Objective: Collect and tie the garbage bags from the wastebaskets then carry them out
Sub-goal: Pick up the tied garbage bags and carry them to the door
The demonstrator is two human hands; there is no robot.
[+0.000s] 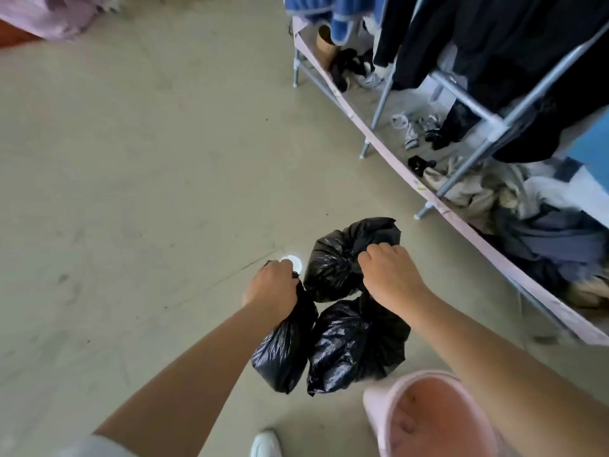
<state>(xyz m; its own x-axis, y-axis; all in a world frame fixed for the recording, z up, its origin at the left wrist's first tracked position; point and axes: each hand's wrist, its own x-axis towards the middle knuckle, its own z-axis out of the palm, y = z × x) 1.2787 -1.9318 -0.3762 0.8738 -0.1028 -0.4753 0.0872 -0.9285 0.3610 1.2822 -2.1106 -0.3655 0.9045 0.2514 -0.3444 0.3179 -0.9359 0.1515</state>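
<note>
Pink wastebasket beside black garbage bags

garbage bags | three, black, glossy | bunched necks | clustered, touching, above floor

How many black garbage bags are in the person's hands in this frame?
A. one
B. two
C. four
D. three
D: the left hand grips one black bag, and the right hand holds two more, an upper bag and a lower bag.
</note>
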